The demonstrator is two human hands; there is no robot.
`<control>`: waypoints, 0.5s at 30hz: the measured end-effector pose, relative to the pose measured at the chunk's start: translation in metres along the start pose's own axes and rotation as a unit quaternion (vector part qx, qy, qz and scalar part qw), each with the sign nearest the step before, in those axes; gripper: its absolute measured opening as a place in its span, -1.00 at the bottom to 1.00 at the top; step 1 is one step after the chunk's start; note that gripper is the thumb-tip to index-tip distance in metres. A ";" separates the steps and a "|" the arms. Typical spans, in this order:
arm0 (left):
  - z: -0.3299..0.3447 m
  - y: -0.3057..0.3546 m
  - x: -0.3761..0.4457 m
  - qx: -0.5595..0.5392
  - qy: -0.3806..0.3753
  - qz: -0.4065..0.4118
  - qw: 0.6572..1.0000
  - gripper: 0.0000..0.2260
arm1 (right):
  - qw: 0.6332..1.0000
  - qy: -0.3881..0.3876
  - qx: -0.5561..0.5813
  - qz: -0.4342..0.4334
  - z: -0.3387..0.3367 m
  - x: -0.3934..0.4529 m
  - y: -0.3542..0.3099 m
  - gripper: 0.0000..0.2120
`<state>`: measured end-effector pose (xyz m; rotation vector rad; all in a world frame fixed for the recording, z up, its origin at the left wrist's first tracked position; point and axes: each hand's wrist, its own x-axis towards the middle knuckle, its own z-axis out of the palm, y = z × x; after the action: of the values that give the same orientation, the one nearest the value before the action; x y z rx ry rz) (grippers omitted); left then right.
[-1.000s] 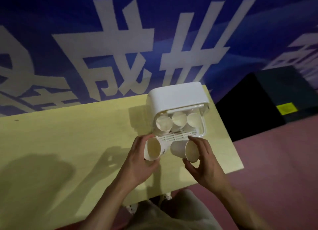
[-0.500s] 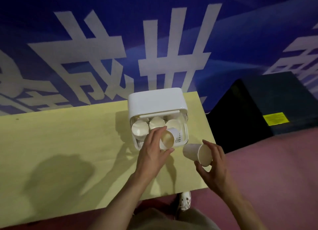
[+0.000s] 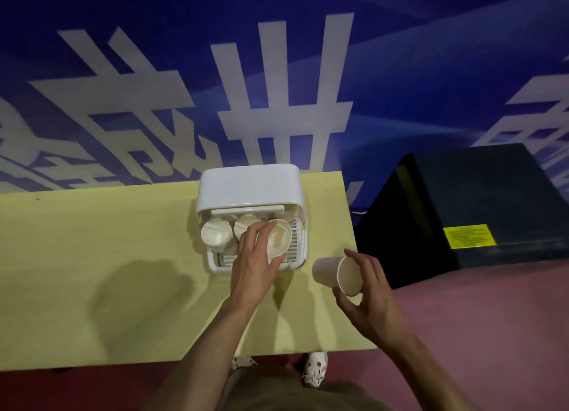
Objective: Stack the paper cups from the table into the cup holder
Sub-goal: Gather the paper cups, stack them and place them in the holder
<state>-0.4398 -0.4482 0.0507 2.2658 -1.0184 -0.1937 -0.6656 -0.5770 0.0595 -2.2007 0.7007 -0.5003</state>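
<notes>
Carefully, my left hand (image 3: 255, 266) pinched one light, crushable paper cup (image 3: 278, 237) by its rim inside the cup holder (image 3: 249, 184); my right hand (image 3: 366, 296) held another paper cup (image 3: 334, 273) by its wall.

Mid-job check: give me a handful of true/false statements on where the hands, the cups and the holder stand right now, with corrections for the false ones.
1. The left hand holds a paper cup over the right side of the cup holder. True.
2. The right hand is empty. False: its grip is on a second paper cup, tipped on its side with the mouth toward the camera.
3. The cup holder stands on the yellow table. True.
4. The cup holder contains no cups yet. False: cups already sit in its left and middle slots.
5. The right hand's cup is inside the holder. False: it is held apart, near the table's right edge.
</notes>
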 end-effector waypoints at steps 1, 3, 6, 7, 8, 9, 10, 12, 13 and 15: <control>0.002 0.002 0.003 -0.004 0.004 -0.002 1.000 -0.37 | 1.000 -0.002 0.002 0.000 -0.001 0.001 0.002 -0.30; 0.006 0.005 0.008 -0.017 0.011 -0.013 1.000 -0.38 | 1.000 -0.007 0.004 0.004 -0.003 0.003 0.005 -0.31; 0.010 0.010 0.009 -0.030 0.023 -0.014 0.999 -0.40 | 1.000 -0.014 0.003 0.010 -0.005 0.003 0.009 -0.32; 0.012 0.010 0.008 -0.033 0.021 -0.015 0.999 -0.40 | 1.000 -0.020 0.004 0.014 -0.006 0.003 0.010 -0.31; 0.014 0.009 0.007 -0.036 0.017 -0.019 0.999 -0.40 | 1.000 -0.026 0.006 0.016 -0.006 0.004 0.011 -0.31; 0.016 0.008 0.006 -0.037 0.014 -0.025 0.999 -0.39 | 0.999 -0.030 0.007 0.016 -0.006 0.004 0.012 -0.31; 0.018 0.007 0.005 -0.036 0.010 -0.031 0.999 -0.38 | 0.999 -0.032 0.007 0.017 -0.006 0.004 0.013 -0.31; 0.022 0.004 0.005 -0.029 -0.001 -0.051 0.998 -0.35 | 0.999 -0.035 0.004 0.020 -0.005 0.006 0.015 -0.31; 0.025 0.002 0.006 -0.024 -0.008 -0.064 0.998 -0.33 | 0.999 -0.036 0.003 0.024 -0.005 0.007 0.016 -0.31; 0.031 -0.002 0.007 -0.011 -0.021 -0.084 0.996 -0.31 | 0.999 -0.037 0.002 0.030 -0.005 0.008 0.016 -0.31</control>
<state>-0.4451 -0.4673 0.0262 2.3374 -0.8417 -0.3245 -0.6673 -0.5941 0.0513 -2.1759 0.7218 -0.3870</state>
